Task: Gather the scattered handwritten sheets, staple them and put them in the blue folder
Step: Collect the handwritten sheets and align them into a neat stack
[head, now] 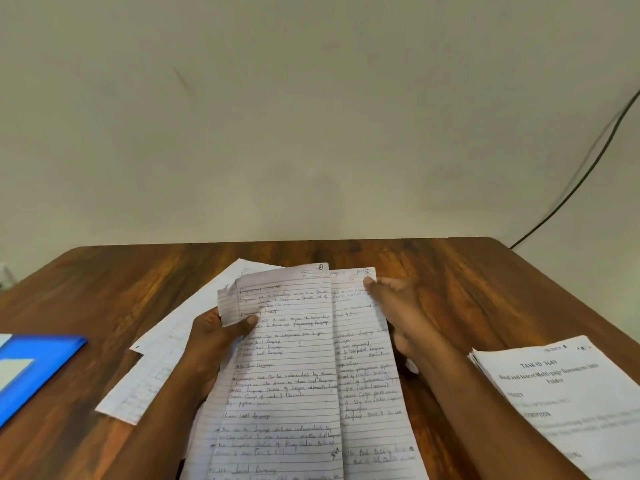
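Handwritten lined white sheets (pixel 294 368) sit fanned over the brown wooden table (pixel 467 282), your left hand (pixel 214 341) pinching page one, right hand (pixel 398 306) gripping page two; gathering continues, so next collect the far-left loose sheet (pixel 162 355).

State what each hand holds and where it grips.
The left hand pinches the page marked 1 at its upper left edge. The right hand holds the page marked 2 by its upper right edge.

Brown wood-grain desk (pixel 450 271), white printed instruction sheets (pixel 561 393) at its right edge, thin dark cable (pixel 588 168) on the plain pale wall (pixel 277 98), perhaps a white socket (pixel 5 273) far left
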Demonstrator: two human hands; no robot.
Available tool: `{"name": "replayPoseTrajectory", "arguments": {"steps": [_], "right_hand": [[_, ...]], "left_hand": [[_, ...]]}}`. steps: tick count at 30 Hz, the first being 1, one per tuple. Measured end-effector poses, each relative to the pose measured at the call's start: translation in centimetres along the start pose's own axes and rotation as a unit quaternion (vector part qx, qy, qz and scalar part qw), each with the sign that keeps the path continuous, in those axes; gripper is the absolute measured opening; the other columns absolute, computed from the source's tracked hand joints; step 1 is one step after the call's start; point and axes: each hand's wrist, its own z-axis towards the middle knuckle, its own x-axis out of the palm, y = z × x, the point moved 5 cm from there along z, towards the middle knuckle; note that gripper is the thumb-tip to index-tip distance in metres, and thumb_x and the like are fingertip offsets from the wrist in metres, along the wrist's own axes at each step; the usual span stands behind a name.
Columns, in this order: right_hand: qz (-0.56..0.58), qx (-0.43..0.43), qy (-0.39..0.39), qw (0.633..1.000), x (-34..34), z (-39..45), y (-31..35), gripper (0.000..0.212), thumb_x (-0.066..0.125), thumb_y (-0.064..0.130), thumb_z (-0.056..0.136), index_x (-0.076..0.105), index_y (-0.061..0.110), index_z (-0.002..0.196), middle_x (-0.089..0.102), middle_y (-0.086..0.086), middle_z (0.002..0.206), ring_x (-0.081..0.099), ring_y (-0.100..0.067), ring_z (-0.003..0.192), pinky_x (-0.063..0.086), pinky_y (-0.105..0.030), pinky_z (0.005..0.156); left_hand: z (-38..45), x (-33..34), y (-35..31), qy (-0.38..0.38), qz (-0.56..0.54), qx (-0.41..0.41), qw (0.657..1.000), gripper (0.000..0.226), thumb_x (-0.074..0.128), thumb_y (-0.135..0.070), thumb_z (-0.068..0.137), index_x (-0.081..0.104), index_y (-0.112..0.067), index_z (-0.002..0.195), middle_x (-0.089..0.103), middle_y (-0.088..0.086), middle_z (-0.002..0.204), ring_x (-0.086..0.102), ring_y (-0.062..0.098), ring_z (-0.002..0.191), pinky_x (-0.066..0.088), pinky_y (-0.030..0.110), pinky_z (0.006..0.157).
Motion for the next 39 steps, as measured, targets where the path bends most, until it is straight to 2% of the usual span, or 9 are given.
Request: {"name": "replayPoseTrajectory", "arguments": {"steps": [5,10,15,22,25,29,31,34,39], "right_hand": [[0.022,-0.007,0.017,1.0,2.0,-1.0,-0.4,0.021,0.061,0.021,0.105,0.076,0.008,0.102,0.081,-0.009,0.095,0.079,-0.026,0.089,0.063,-0.047,0.085],[0.063,-0.017,0.0,0.998,3.2,-1.7,-0.7,0.02,0.061,0.02,0.105,0.077,0.009,0.101,0.081,-0.009,0.094,0.079,-0.028,0.089,0.064,-0.047,0.085],[0.083,-0.029,-0.002,0.996,4.1,-2.2,-1.1,0.024,0.056,0.022,0.107,0.077,0.009,0.106,0.081,-0.009,0.099,0.078,-0.029,0.096,0.061,-0.052,0.093],[0.088,-0.039,0.028,0.995,5.2,-2.7,-1.3,0.032,0.051,0.03,0.109,0.076,0.009,0.107,0.081,-0.009,0.099,0.078,-0.028,0.096,0.063,-0.047,0.087],[0.089,-0.04,0.039,0.994,5.3,-2.9,-1.3,0.034,0.05,0.033,0.109,0.075,0.009,0.107,0.081,-0.008,0.099,0.078,-0.027,0.094,0.065,-0.041,0.081],[0.07,-0.052,0.063,0.994,5.4,-3.0,-1.3,0.029,0.054,0.034,0.107,0.072,0.013,0.113,0.081,-0.005,0.103,0.078,-0.023,0.096,0.064,-0.045,0.087],[0.042,-0.061,0.073,0.995,5.5,-2.8,-1.5,0.017,0.064,0.024,0.103,0.07,0.016,0.117,0.08,-0.003,0.109,0.078,-0.021,0.099,0.063,-0.05,0.09],[-0.025,-0.06,0.063,0.996,5.6,-2.5,-2.1,0.026,0.074,0.016,0.095,0.068,0.024,0.119,0.078,0.003,0.115,0.076,-0.018,0.104,0.062,-0.05,0.092],[-0.052,-0.052,0.063,0.995,6.0,-2.3,-3.0,0.027,0.073,0.015,0.096,0.07,0.02,0.122,0.077,0.004,0.116,0.074,-0.016,0.106,0.061,-0.047,0.096]], "left_hand": [[-0.1,0.3,-0.3,0.003,0.041,0.012,0.999,0.02,0.074,-0.015,0.094,0.073,-0.011,0.113,0.082,0.003,0.104,0.08,0.029,0.095,0.063,0.041,0.08],[0.1,0.2,-0.3,-0.005,0.07,0.019,0.997,0.022,0.076,-0.019,0.094,0.072,-0.017,0.116,0.082,-0.002,0.108,0.079,0.025,0.097,0.061,0.051,0.094],[0.0,0.6,-0.6,0.006,0.082,0.042,0.996,0.03,0.08,-0.02,0.089,0.071,-0.024,0.118,0.081,-0.009,0.112,0.078,0.016,0.102,0.06,0.047,0.099],[0.1,0.6,-0.3,0.026,0.094,0.054,0.994,0.059,0.084,-0.043,0.073,0.068,-0.027,0.127,0.076,-0.005,0.126,0.072,0.027,0.117,0.054,0.06,0.106],[0.3,0.6,0.0,0.019,0.101,0.049,0.994,0.054,0.084,-0.039,0.077,0.067,-0.024,0.126,0.076,-0.003,0.125,0.073,0.026,0.115,0.056,0.058,0.104],[0.6,0.7,0.2,-0.003,0.121,0.038,0.992,0.039,0.083,-0.025,0.089,0.067,-0.023,0.124,0.076,-0.003,0.124,0.074,0.024,0.113,0.058,0.052,0.102],[0.7,1.0,0.2,-0.014,0.132,0.036,0.99,0.04,0.082,-0.023,0.09,0.066,-0.022,0.127,0.074,-0.002,0.127,0.072,0.025,0.115,0.058,0.052,0.103],[0.6,1.3,0.2,-0.025,0.141,0.037,0.989,0.044,0.082,-0.024,0.091,0.065,-0.022,0.131,0.071,-0.002,0.133,0.069,0.026,0.12,0.056,0.053,0.105],[0.2,1.6,-0.1,-0.032,0.134,0.047,0.989,0.047,0.086,-0.026,0.086,0.067,-0.024,0.129,0.074,-0.004,0.129,0.073,0.019,0.114,0.059,0.051,0.101]]}}
